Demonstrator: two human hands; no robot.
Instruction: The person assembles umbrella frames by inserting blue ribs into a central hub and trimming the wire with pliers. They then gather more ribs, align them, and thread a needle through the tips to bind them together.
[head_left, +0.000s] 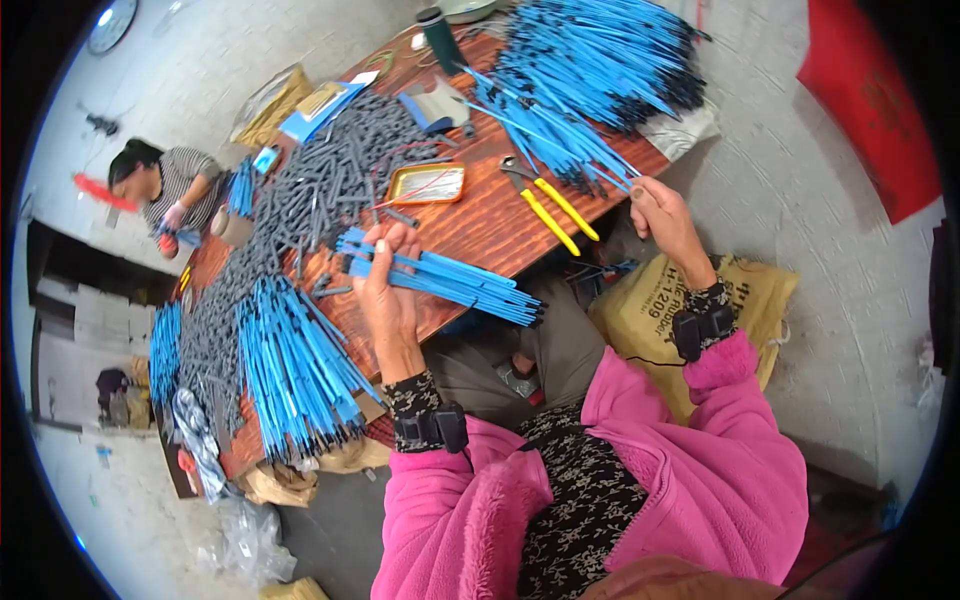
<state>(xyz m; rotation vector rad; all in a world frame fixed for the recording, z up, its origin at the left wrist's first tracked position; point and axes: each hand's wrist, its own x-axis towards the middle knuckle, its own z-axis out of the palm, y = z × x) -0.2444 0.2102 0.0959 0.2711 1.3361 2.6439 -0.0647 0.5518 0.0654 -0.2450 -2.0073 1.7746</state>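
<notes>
My left hand point(385, 275) is closed around a bundle of thin blue rods with dark ends point(465, 288), above the table's near edge. My right hand point(665, 218), raised past the table's right edge, pinches the end of a blue rod point(612, 160). That rod stretches back over a loose group of similar rods point(545, 135), beside a large heap of them point(600, 60). Yellow-handled pliers point(553, 208) lie on the wood between my hands. An orange-rimmed tray point(425, 202) with thin pale pieces sits beyond my left hand.
Small dark grey pieces point(330, 165) cover the table's left part. More blue rods point(300, 365) lie near left. A dark bottle point(440, 42) stands at the back. Another person point(185, 185) works at the far left. A yellow sack point(770, 300) lies right of my legs.
</notes>
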